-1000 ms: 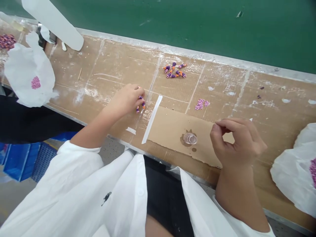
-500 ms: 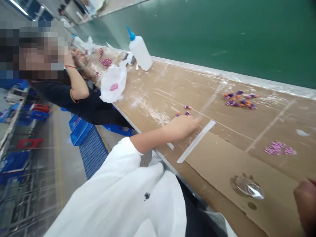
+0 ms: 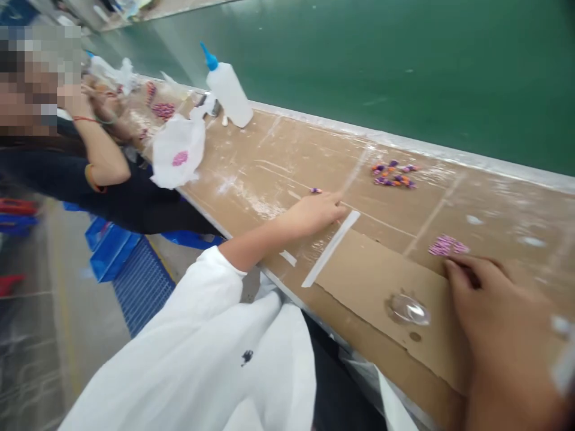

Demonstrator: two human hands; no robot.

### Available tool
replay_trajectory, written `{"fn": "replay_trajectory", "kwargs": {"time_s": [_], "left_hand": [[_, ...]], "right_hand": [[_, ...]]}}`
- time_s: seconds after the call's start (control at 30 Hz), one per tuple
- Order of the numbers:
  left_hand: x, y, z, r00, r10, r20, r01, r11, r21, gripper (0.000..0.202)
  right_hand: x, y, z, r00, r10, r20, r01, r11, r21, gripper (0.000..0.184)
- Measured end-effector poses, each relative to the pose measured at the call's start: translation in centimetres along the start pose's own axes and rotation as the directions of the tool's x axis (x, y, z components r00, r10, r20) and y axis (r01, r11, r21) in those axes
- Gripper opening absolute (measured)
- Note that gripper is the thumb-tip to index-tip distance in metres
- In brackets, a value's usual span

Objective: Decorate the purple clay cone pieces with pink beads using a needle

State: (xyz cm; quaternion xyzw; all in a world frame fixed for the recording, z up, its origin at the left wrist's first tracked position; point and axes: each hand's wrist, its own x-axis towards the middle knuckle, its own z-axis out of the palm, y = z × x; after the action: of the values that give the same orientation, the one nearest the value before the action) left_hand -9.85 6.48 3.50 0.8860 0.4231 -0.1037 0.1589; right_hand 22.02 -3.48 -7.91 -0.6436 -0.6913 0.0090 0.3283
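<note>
Centrally, a purple piece (image 3: 315, 190) lies just above the loosely curled left hand (image 3: 309, 214); at right, the pinched right hand (image 3: 503, 311) nears pink pieces (image 3: 447, 245); holds unclear.

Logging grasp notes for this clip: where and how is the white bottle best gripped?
I'd probably grip the white bottle around mid-body, from the near side with the left hand, the nearer of the wearer's two: the body is broad, the blue nozzle narrow and pointing up, and the green panel rises behind.

This looks like a factory workshop: long cardboard-covered bench (image 3: 309, 143), co-worker (image 3: 67, 173), blue crates (image 3: 117, 252) (somewhat blurred).
</note>
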Motion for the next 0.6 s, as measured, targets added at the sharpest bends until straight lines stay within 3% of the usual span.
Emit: {"fn": "replay_trajectory", "kwargs": {"time_s": [0.07, 0.13, 0.2, 0.23, 0.3, 0.37, 0.43, 0.5, 0.6], "left_hand": [[0.8, 0.8, 0.4, 0.988, 0.040, -0.151, -0.052, 0.996, -0.077, 0.016], [1.5, 2.2, 0.8, 0.918, 0.076, -0.389, -0.199, 0.937, -0.286, 0.009], [1.9, 4.2, 1.3, 0.829, 0.052, -0.557, -0.399, 0.753, -0.523, 0.012], [2.1, 5.3, 1.5, 0.815, 0.023, -0.579, -0.461, 0.629, -0.625, 0.016], [2.6, 7.5, 2.2, 0.847, -0.041, -0.530, -0.486, 0.344, -0.803, 0.024], [3.2, 9.1, 3.1, 0.910, -0.061, -0.409, -0.407, 0.042, -0.912, 0.031], [3.8, 9.9, 4.2, 0.951, -0.065, -0.302, -0.309, -0.203, -0.929, 0.043], [4.1, 10.2, 5.3, 0.973, -0.091, -0.214, -0.232, -0.336, -0.913, 0.053], [4.2, 9.9, 6.3, 0.986, -0.136, -0.100, -0.148, -0.410, -0.900, 0.059]], "right_hand": [[0.6, -1.2, -0.6, 0.999, -0.048, 0.007, 0.048, 0.998, 0.027, 0.014], [1.0, -1.8, -0.8, 1.000, -0.001, 0.023, 0.001, 1.000, 0.023, 0.014], [1.0, -2.0, -1.0, 0.999, 0.032, 0.023, -0.032, 0.999, -0.008, 0.015], [1.0, -2.0, -1.0, 0.998, 0.057, 0.011, -0.057, 0.998, -0.008, 0.015], [0.9, -2.1, -1.1, 0.995, 0.099, -0.002, -0.099, 0.995, 0.006, 0.014], [1.0, -2.4, -1.1, 0.992, 0.129, 0.005, -0.129, 0.991, 0.023, 0.014], [1.1, -2.7, -1.0, 0.987, 0.157, 0.023, -0.158, 0.987, 0.027, 0.014], [1.2, -3.1, -0.9, 0.983, 0.181, 0.041, -0.182, 0.983, 0.017, 0.015], [1.3, -3.4, -1.1, 0.979, 0.194, 0.062, -0.195, 0.981, 0.013, 0.016]]}}
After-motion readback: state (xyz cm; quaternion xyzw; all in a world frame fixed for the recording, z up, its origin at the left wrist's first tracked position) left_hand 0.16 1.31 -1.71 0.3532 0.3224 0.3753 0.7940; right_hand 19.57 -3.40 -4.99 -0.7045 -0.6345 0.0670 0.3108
